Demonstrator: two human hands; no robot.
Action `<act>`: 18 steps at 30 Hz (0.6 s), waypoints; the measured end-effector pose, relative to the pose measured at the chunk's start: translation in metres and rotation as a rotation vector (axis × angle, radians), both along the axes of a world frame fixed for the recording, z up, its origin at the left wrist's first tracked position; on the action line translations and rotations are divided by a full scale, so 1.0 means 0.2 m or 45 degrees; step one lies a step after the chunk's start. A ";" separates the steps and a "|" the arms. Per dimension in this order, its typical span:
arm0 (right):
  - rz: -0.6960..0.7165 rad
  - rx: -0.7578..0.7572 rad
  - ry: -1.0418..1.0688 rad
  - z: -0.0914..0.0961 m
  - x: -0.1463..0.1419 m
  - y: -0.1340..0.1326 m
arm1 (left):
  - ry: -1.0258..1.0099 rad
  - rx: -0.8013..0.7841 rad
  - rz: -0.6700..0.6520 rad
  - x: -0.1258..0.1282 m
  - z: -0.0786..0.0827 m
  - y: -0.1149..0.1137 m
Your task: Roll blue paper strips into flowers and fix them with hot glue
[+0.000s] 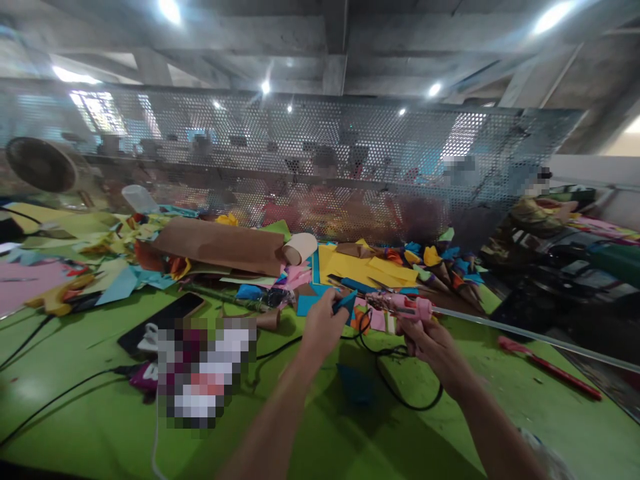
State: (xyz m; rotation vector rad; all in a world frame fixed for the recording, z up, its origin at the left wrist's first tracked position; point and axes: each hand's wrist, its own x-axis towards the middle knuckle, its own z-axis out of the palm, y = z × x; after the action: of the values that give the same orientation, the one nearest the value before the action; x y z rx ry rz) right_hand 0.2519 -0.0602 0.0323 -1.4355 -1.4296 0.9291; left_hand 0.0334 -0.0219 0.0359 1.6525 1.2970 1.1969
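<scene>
Your left hand (323,327) pinches a blue paper piece (346,302) — at its 3 o'clock, your right hand (430,343) grips a pink glue gun (407,307).

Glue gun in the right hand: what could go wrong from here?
1. The glue gun nozzle sits close to the left hand pinching the blue paper piece; fingers may get burned if it is hot.
2. The black cord loops on the table just under the right hand; it could snag.
3. The long glue stick juts out behind the gun and may catch something.
</scene>
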 end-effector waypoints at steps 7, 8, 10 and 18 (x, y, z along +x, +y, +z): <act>0.007 -0.001 -0.010 0.01 -0.01 0.00 | -0.010 -0.015 0.008 0.00 0.01 -0.01; 0.005 0.004 -0.015 0.01 -0.01 0.00 | 0.000 -0.011 0.006 0.00 0.01 -0.01; 0.000 0.005 -0.025 0.01 -0.01 -0.01 | 0.013 -0.006 0.000 0.00 0.01 -0.01; 0.009 0.001 -0.027 0.00 -0.01 -0.01 | 0.010 0.006 -0.014 -0.01 0.00 0.00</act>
State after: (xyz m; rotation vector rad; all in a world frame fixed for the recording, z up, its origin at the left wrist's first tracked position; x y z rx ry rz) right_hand 0.2494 -0.0613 0.0322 -1.4447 -1.4509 0.9203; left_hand 0.0322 -0.0210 0.0351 1.6667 1.2891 1.1890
